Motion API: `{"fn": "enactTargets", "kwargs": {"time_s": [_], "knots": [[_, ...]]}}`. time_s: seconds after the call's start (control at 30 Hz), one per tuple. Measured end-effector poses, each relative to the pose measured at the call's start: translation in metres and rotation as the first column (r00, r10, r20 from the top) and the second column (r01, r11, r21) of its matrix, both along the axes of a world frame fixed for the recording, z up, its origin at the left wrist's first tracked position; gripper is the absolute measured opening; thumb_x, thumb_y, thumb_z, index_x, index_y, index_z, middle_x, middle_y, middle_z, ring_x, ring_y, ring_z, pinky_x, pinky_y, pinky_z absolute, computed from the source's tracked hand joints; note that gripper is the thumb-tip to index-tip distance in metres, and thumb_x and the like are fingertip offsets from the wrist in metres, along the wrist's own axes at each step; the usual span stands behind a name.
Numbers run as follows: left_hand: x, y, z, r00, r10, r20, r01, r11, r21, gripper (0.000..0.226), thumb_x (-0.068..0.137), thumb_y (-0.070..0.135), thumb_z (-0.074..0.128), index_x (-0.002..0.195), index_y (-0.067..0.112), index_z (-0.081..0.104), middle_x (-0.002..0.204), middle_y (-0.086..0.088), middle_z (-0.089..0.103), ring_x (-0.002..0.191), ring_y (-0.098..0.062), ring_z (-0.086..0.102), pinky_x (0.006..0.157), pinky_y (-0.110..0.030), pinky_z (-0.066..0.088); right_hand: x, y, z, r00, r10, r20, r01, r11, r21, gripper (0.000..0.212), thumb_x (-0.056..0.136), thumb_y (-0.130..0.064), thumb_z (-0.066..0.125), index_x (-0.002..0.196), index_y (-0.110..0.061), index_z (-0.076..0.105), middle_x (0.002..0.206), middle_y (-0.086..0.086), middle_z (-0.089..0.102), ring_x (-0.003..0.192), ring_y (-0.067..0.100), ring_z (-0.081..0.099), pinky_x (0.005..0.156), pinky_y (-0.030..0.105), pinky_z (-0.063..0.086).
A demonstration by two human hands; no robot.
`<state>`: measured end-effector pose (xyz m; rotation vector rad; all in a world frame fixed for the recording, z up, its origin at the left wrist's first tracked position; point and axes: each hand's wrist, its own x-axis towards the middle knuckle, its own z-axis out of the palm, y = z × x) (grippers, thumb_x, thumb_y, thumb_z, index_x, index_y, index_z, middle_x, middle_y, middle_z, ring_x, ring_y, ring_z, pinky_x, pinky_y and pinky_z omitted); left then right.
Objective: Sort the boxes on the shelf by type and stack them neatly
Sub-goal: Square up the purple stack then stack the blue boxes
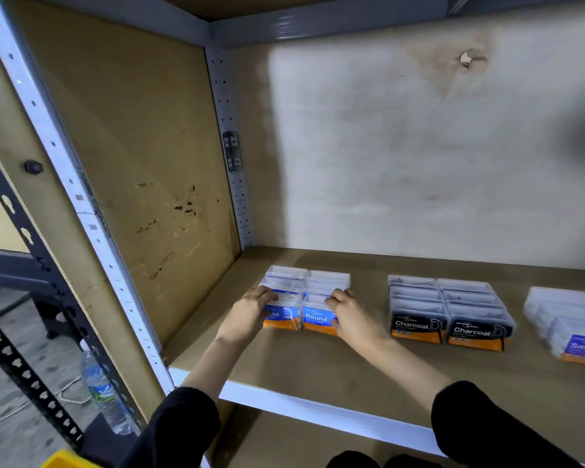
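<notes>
Clear boxes with blue "Round" labels (313,298) stand in two rows at the left of the brown shelf board (318,363). My left hand (250,314) grips the left front box, fingers curled over its top. My right hand (347,314) grips the right front box the same way. To the right stand two rows of black "Charcoal" boxes (446,312). A group of purple "Smooth" boxes (568,324) sits at the far right, partly cut off by the frame edge.
The shelf's left side panel (142,184) and back wall (419,157) close in the space. A white front rail (301,408) edges the board. Outside the rack at lower left stand a water bottle (103,396) and a yellow bin (65,461).
</notes>
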<state>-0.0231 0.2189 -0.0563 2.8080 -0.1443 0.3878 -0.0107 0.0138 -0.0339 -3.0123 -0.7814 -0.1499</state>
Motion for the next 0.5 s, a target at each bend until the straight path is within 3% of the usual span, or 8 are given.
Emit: {"fn": "enactTargets", "kwargs": {"time_s": [0.5], "knots": [[0.011,0.007,-0.006,0.999,-0.035,0.039,0.036,0.999,-0.02,0.039,0.088,0.001,0.051,0.125,0.009,0.055,0.134,-0.001,0.053,0.124,-0.021,0.047,0.098,-0.023,0.034,0.015,0.0,-0.006,0.998,0.058,-0.013,-0.057,0.994,0.094,0.041,0.093,-0.007,0.042,0.134,-0.01,0.045,0.137,0.0,0.045,0.129,0.018,0.037,0.099,0.025,0.034]]}}
